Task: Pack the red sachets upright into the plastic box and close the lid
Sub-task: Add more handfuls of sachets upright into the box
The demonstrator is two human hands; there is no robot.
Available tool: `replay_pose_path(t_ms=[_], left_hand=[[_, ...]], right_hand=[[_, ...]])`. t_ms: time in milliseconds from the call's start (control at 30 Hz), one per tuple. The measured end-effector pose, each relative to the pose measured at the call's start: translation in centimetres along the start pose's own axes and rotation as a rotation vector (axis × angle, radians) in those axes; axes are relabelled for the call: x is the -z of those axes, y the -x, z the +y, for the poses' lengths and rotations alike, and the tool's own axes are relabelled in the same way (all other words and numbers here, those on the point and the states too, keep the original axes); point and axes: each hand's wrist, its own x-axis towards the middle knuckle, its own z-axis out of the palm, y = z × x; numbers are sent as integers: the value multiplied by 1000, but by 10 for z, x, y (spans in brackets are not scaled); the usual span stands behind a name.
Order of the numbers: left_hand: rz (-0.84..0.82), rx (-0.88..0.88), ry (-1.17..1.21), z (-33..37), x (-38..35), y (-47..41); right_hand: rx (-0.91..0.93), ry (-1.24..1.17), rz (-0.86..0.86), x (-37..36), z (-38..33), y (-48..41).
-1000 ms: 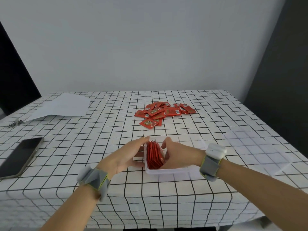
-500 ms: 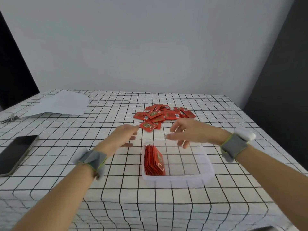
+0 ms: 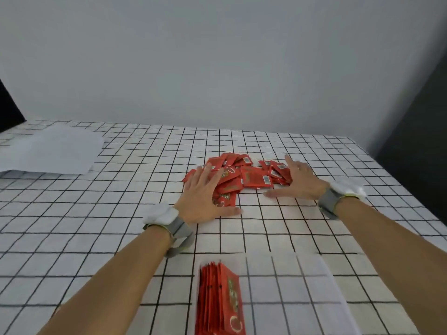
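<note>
A white cloth with a black grid (image 3: 96, 226) covers the bench (image 3: 362, 180), which backs onto a plain pale grey wall (image 3: 217, 56); a dark panel (image 3: 423, 129) stands at the right. A white paper sheet (image 3: 53, 151) lies far left. The left grip (image 3: 203, 197) and right grip (image 3: 300, 182), fingers straight and spread, press the edges of the loose pile of red sachets (image 3: 251, 177). Nearer, a clear plastic box (image 3: 333, 286) holds a row of upright red sachets (image 3: 220, 298) along its left side.
</note>
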Motion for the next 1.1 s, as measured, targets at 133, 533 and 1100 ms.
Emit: replay_pose_path(t_ms=[133,533,1100], left_hand=[[-29,11,-85,4,-5,-19],[161,-177,-252,42,21,-3],[477,4,461,50,69,9]], right_hand=[[81,120,-79,3,5,-24],[344,269,183,5,2,19],[188,-662,432,39,1,66]])
